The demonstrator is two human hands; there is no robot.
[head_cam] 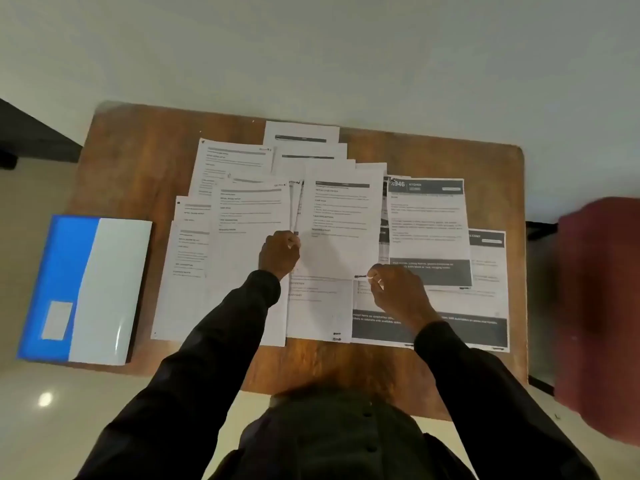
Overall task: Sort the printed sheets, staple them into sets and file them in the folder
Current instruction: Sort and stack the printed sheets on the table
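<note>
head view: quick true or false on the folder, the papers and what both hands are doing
1. The folder lies left of the printed sheets. True.
2. The printed sheets sit in one neat stack. False: they are spread out, overlapping, over the table.
3. The right hand pinches a small dark item at the lower edge of a sheet. True.
4. The left hand rests on the folder. False: it grips the left edge of the centre sheet, apart from the folder.
</note>
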